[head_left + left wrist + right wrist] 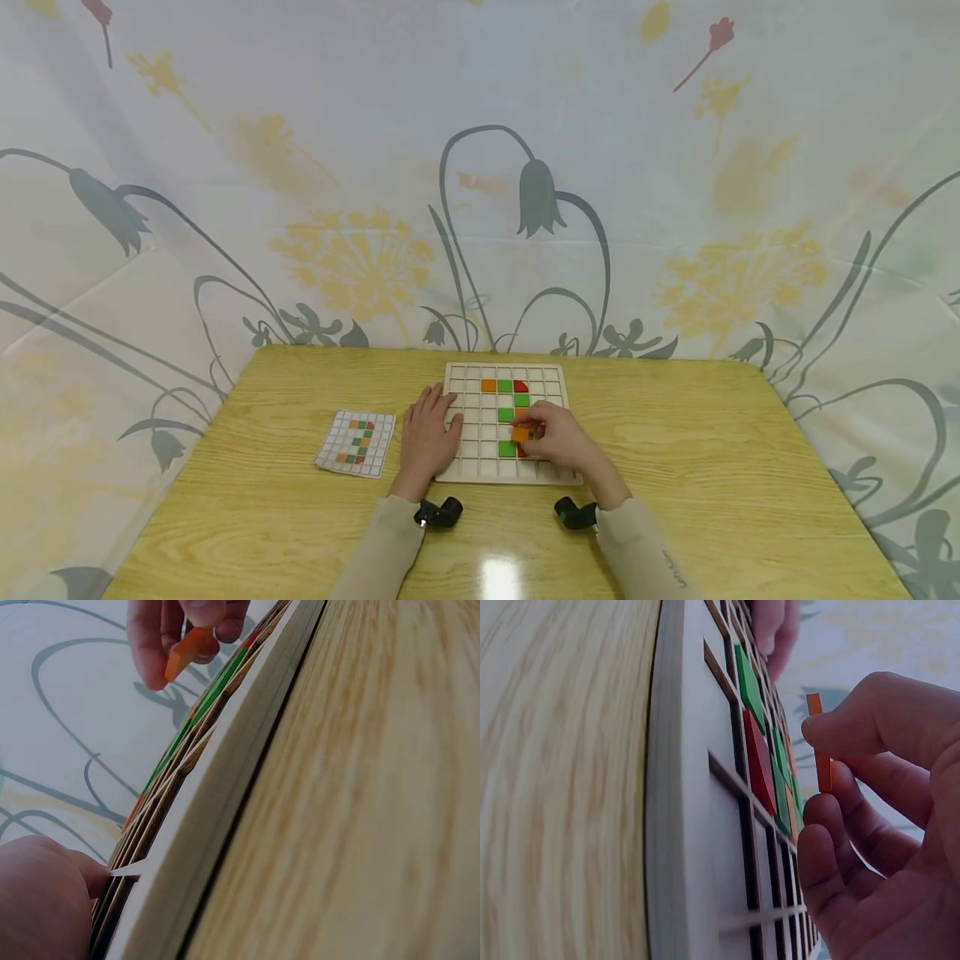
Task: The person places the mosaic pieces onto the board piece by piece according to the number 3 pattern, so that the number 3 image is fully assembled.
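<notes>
A pale wooden grid board (495, 480) lies on the table. My left hand (429, 432) rests along its left edge, fingers extended, the thumb touching the frame. Above the board's lower right part, my right hand (562, 437) pinches an orange square tile (822, 750) between thumb and fingers, apart from the grid. In the board sit an orange tile (489, 386), several green tiles (507, 449) and a red piece with a rounded corner (521, 387). Another red piece (759, 761) lies near the bottom green tile. My right hand partly hides the tiles under it in the head view.
Left of the board lies a paper card (337, 433) printed with a grid of coloured squares. The yellow wood-grain table (697, 467) meets a flower-patterned curtain (375, 167) at its far edge. Black devices (442, 512) are strapped at both wrists.
</notes>
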Tool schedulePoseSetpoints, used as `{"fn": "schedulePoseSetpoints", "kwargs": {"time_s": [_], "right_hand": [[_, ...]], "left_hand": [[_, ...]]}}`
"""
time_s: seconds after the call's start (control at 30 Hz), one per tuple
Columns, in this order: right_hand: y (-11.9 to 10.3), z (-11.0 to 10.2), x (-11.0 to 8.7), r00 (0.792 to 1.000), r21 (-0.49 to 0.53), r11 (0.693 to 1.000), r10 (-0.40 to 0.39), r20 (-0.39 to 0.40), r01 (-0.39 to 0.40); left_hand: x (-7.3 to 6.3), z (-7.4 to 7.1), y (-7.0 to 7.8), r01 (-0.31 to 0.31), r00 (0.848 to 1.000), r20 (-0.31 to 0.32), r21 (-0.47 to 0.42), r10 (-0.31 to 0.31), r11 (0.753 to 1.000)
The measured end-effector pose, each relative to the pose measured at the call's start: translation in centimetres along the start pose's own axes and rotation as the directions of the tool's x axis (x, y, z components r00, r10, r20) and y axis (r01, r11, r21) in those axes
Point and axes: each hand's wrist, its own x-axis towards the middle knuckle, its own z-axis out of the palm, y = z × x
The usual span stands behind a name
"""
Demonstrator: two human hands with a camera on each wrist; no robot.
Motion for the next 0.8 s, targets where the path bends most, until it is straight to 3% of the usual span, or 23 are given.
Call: {"fn": "schedulePoseSetpoints", "kwargs": {"time_s": [0.5, 0.8], "right_hand": [[-1.9, 2.6, 1.1, 1.000, -0.108, 0.994, -0.004, -0.005, 0.003], [-1.8, 3.6, 1.3, 0.999, -0.047, 0.999, 0.027, 0.045, -0.025]], "left_hand": [[0.1, 0.2, 0.0, -0.009, 1.000, -0.007, 0.003, 0.009, 1.000], [0.1, 0.2, -0.1, 0.006, 1.000, 0.007, 0.018, -0.006, 1.000]]}}
